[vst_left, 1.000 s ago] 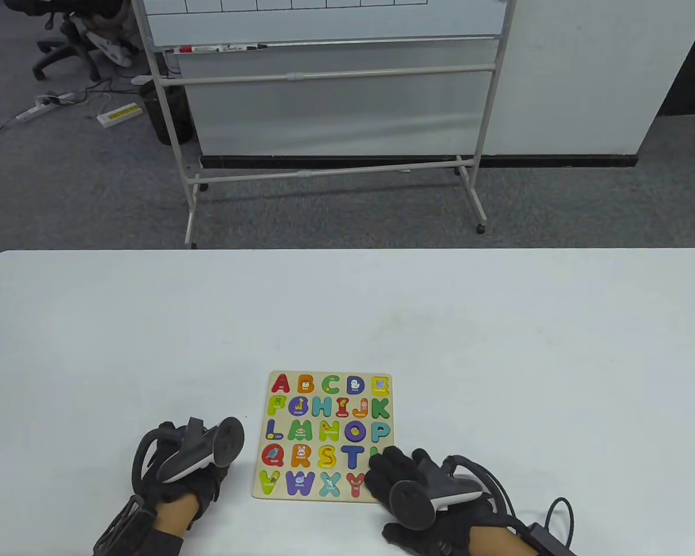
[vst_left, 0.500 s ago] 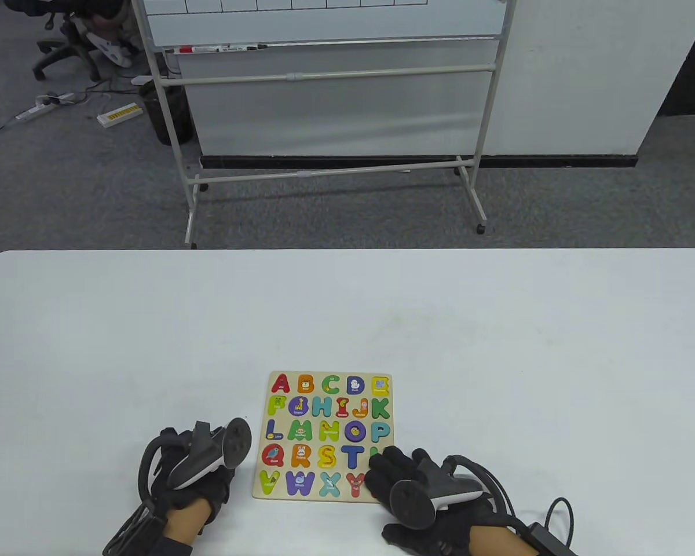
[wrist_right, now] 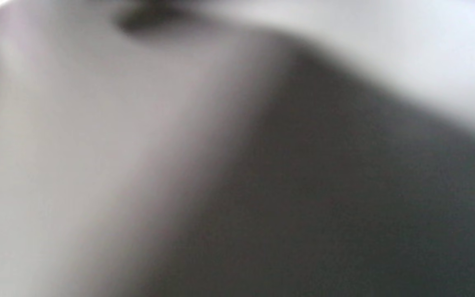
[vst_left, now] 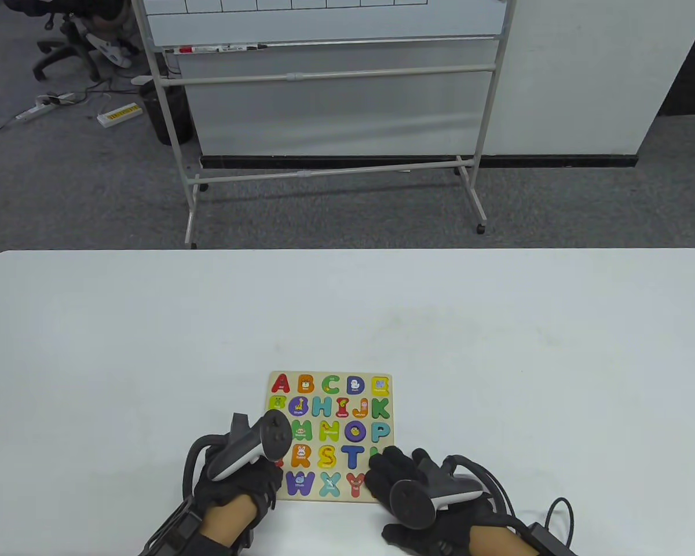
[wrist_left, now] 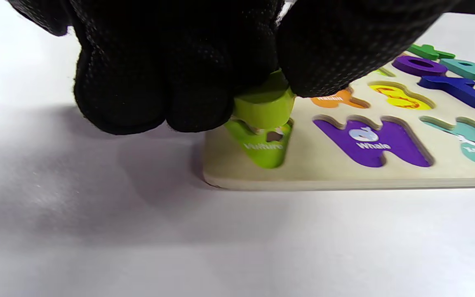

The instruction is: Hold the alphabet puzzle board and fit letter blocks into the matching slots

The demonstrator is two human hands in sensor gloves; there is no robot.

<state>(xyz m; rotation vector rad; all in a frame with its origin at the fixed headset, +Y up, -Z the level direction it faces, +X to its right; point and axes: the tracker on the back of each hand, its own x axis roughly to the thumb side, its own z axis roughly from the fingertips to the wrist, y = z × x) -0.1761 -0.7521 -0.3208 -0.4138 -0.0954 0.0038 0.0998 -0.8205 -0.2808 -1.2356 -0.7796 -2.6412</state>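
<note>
The wooden alphabet puzzle board [vst_left: 330,375] lies flat on the white table, with coloured letters in most slots. My left hand [vst_left: 269,470] is over the board's near left corner. In the left wrist view my left hand [wrist_left: 258,88] pinches a lime green V block [wrist_left: 264,106], held tilted just above the green V slot [wrist_left: 262,149] labelled Vulture. The board's near edge [wrist_left: 324,176] shows there too. My right hand [vst_left: 391,472] rests with its fingers on the board's near right corner, hiding the letters there. The right wrist view is only blur.
A purple W slot [wrist_left: 371,142] labelled Whale lies right of the V slot. A cable [vst_left: 556,521] trails from my right wrist. A whiteboard stand [vst_left: 336,174] is on the floor beyond the table's far edge.
My left hand has moved right from the bare table onto the board's near left corner, now covering the L, Q and V places. My right hand has not moved.
</note>
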